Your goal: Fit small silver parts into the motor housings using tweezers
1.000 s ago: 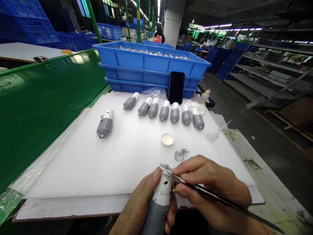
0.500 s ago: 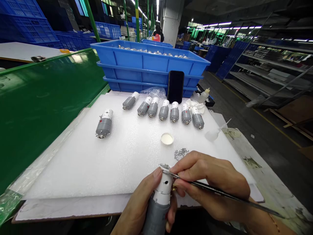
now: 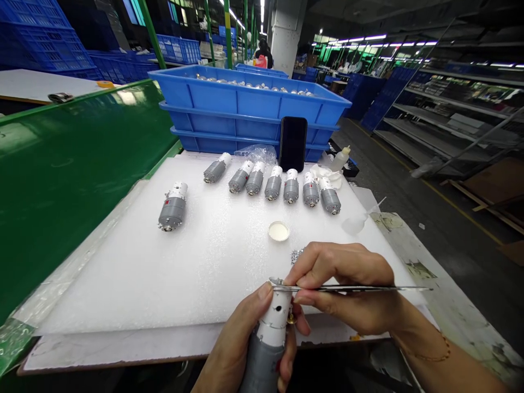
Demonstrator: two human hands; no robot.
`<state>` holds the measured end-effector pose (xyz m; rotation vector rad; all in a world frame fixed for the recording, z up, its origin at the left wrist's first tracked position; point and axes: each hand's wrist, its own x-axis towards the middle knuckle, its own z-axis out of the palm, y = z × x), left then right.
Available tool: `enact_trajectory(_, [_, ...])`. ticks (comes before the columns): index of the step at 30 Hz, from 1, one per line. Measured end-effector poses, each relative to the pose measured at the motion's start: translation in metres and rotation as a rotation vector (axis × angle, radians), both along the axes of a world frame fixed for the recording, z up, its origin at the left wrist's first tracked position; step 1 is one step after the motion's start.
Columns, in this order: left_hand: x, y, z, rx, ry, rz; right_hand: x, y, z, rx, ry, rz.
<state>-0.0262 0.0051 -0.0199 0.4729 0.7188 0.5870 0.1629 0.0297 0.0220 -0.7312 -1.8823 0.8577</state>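
My left hand (image 3: 237,349) is wrapped round a grey motor with a white cap (image 3: 268,338), held upright at the near edge of the white foam pad (image 3: 196,262). My right hand (image 3: 347,289) pinches steel tweezers (image 3: 352,287) that lie level, their tips resting on the top of the motor's cap. A small heap of tiny metal parts (image 3: 295,254) shows just beyond my right fingers, partly hidden by them. A small white dish (image 3: 279,231) sits beyond that.
A row of several grey motors (image 3: 282,185) lies at the pad's far side, and one apart at the left (image 3: 172,207). A black phone (image 3: 293,144) leans on stacked blue crates (image 3: 245,109). A green conveyor (image 3: 61,164) runs on the left. A squeeze bottle (image 3: 340,159) stands far right.
My right hand has lifted and turned, so the tweezers swung from slanting down to the right to lying level. The tips stay at the motor's cap. The left hand holds still.
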Motion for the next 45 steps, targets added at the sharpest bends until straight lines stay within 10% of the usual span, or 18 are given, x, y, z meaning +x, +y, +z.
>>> enact_trajectory(11, [-0.003, 0.003, -0.003, -0.164, -0.304, -0.085, 0.012, -0.02, -0.015, -0.14, 0.166, -0.363])
enact_trajectory(19, [-0.009, 0.004, 0.001, 0.006, -0.072, 0.023, 0.018, -0.031, -0.049, -0.199, 0.053, -0.627])
enact_trajectory(37, [0.004, 0.006, 0.015, 0.137, 0.356, 0.241, 0.012, -0.028, -0.072, -0.131, -0.124, -0.679])
enact_trajectory(45, [0.008, 0.007, 0.01, 0.152, 0.355, 0.261, 0.004, -0.044, -0.052, 0.033, -0.109, -0.631])
